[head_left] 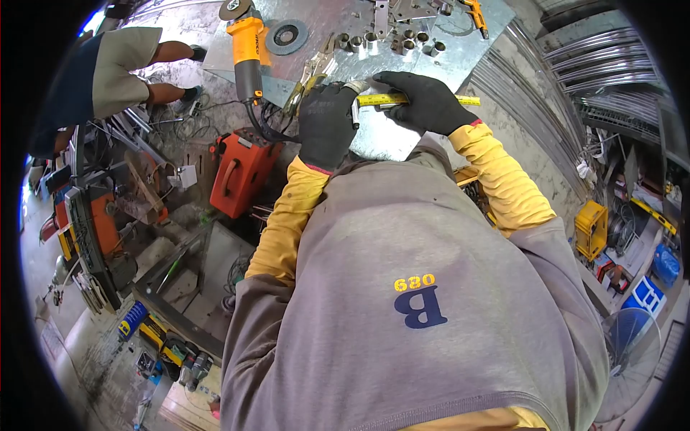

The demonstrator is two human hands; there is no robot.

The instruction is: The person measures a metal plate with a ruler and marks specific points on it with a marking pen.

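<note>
A yellow tape measure [381,100] is stretched out sideways between my gloved hands, above the metal sheet. My left hand [327,118], in a black glove, is closed around its left end; whether the case is inside that grip is hidden. A short dark and silver stick, perhaps a marker [355,115], points down at that hand's inner side. My right hand [424,102], also gloved in black, is closed over the tape, with thumb and fingers on either side. The tape's free part sticks out past the right wrist.
On the metal table [345,72] lie an angle grinder [248,50], a grinding disc [287,36], locking pliers [310,72], several short pipe pieces [371,41] and an orange air blow gun [476,16]. A red machine case [243,172] stands left. Another person [118,72] is at upper left. Long metal bars [532,108] lie right.
</note>
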